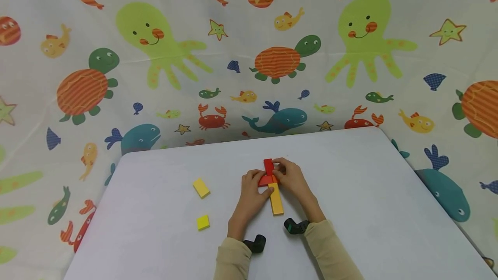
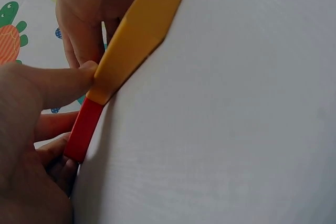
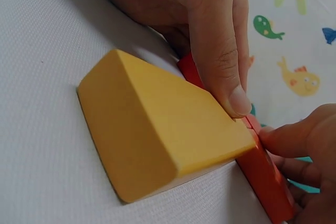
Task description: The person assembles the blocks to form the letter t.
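Note:
A long orange-yellow block (image 1: pixel 276 202) lies on the white table, its far end against a red block (image 1: pixel 265 180). To the right of that red block is an orange-red block (image 3: pixel 268 182), and a narrow red block (image 1: pixel 268 166) extends beyond them. My left hand (image 1: pixel 253 193) has its thumb on the far end of the orange-yellow block and its fingers curled at the left end of the red block. With thumb and fingers, my right hand (image 1: pixel 293 180) grips the narrow red block from the right. Fingers partly hide the joins between the blocks.
Left of the hands lie a yellow rectangular block (image 1: pixel 201 188) and a smaller yellow block (image 1: pixel 203 222), apart from each other. Behind the white table (image 1: pixel 155 211) hangs a curtain (image 1: pixel 233 90) printed with sea animals. Black wrist devices (image 1: pixel 256 244) sit at both cuffs.

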Tool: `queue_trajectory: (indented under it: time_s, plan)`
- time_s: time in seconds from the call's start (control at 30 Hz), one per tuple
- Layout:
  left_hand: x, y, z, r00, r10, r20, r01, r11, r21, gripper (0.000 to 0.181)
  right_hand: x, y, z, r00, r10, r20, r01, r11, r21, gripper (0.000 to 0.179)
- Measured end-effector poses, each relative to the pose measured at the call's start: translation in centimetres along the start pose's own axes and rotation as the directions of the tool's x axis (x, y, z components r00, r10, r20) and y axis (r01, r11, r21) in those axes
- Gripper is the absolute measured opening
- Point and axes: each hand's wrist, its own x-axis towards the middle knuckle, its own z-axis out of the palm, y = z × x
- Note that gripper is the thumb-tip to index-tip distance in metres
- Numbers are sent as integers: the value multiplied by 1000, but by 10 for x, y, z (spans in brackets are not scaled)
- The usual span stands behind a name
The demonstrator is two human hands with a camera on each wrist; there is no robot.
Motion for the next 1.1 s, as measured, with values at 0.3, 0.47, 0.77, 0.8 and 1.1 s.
queue_trajectory:
  time_s: [0.3,0.47,0.77,0.8,1.1]
  plan:
    - [0,2,-1,1000,-2,-1,2,1000,1,59,-1,0,3,1000,-13,-13,13,1000,25,35]
    - [-1,1,-1,1000,-1,-8,1,1000,-4,59,-2,0,5,1000,-15,-21,16,999,35,35]
    - [1,1,-1,1000,8,-6,-8,1000,-18,59,-2,0,5,1000,-3,-25,5,999,45,36]
    - [1,0,-1,1000,8,-5,-8,1000,-17,59,-2,0,5,1000,-5,-26,6,999,45,35]
    - [1,-1,1,1000,-3,-1,3,1000,-17,60,-2,3,2,1000,-8,5,8,998,58,34]
